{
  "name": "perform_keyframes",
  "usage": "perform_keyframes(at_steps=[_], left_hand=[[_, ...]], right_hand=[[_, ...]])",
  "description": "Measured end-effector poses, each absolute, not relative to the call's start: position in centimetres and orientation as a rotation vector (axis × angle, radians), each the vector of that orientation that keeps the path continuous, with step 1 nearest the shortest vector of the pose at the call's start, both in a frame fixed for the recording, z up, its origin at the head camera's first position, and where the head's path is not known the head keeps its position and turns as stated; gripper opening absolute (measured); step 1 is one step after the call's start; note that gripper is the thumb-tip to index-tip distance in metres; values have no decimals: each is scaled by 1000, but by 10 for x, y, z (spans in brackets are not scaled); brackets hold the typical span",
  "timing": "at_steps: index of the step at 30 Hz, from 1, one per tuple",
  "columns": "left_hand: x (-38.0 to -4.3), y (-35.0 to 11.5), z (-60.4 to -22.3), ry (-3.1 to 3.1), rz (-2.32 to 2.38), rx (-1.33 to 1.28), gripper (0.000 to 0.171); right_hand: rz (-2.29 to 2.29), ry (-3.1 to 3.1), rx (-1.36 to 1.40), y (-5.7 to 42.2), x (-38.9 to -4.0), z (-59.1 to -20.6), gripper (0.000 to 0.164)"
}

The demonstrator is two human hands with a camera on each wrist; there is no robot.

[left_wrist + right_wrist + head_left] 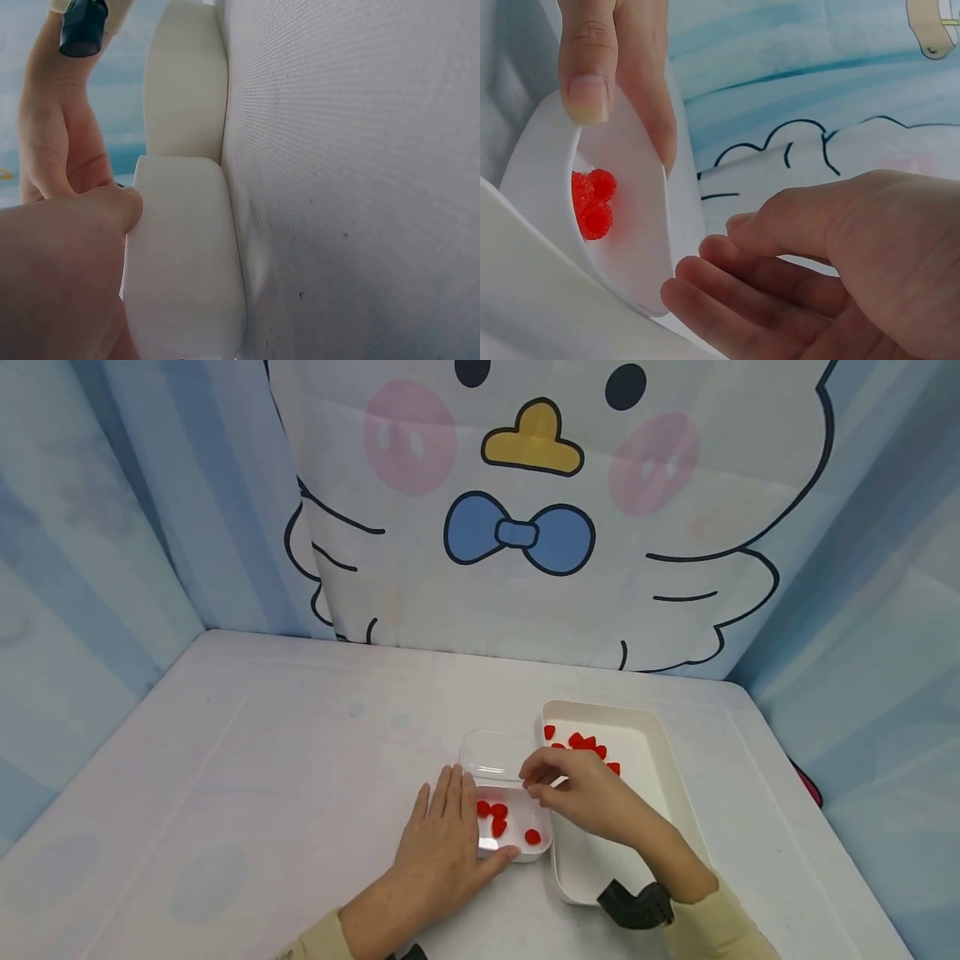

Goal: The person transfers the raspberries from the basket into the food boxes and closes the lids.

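Note:
A small white box (540,852) with a raised clear lid (495,752) stands on the table. Inside lie several red raspberries (596,217), three of them bunched together in the right wrist view. My left hand (442,852) rests along the box's left side with straight fingers, its thumb (589,90) laid on the near rim. Over the box's right edge hovers my right hand (581,793), fingers loosely bent. In the right wrist view nothing shows between that hand's thumb and fingertips (682,296).
To the right, a larger cream tray (637,793) sits right beside the box, with more raspberries (588,743) near its far left corner; my right forearm passes over it. Printed cloth walls (525,602) rise behind the table and on both sides.

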State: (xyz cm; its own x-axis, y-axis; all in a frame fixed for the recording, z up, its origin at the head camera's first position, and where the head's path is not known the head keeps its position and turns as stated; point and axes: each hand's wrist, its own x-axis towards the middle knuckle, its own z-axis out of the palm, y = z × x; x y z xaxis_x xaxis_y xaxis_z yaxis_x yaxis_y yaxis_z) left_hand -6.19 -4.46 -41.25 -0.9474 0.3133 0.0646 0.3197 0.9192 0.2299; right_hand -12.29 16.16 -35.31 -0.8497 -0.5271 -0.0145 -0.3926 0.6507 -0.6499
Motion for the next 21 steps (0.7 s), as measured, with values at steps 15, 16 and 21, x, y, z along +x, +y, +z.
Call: perform_keyframes(at_steps=[15,16,21], left_hand=[[-62,-44,-411,-3080,-420,-480,102],[-62,-44,-411,-3081,-421,-478,102],[-63,-45,-408,-3093,-409,-473,101]], right_hand=[[-1043,2743,-678,179,-128,-349,17],[-1043,2748,-661,180,-128,-349,17],[-1045,2777,-610,187,-129,-348,17]])
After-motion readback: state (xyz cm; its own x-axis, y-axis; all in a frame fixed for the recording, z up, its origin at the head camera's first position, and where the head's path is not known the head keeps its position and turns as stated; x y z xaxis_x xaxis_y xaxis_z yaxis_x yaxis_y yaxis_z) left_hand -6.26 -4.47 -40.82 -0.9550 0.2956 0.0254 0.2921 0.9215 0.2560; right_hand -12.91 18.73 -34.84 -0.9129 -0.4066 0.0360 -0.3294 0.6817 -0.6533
